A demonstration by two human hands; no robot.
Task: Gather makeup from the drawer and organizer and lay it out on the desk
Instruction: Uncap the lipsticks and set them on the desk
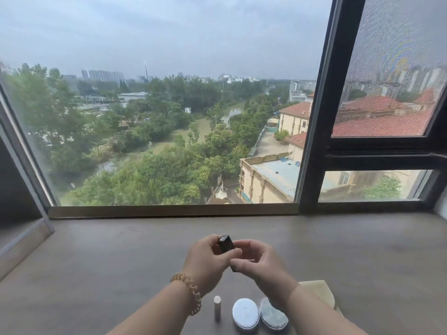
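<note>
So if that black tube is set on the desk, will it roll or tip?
The black tube shows a square end and flat sides, so laid flat it probably won't roll. It looks slim, so stood on end it may tip. The left hand and right hand hold it by fingertips, so it is likely light.

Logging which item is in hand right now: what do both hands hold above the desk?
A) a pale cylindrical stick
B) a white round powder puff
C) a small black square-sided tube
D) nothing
C: the left hand and the right hand both grip the small black square-sided tube, raised above the grey desk.
</note>
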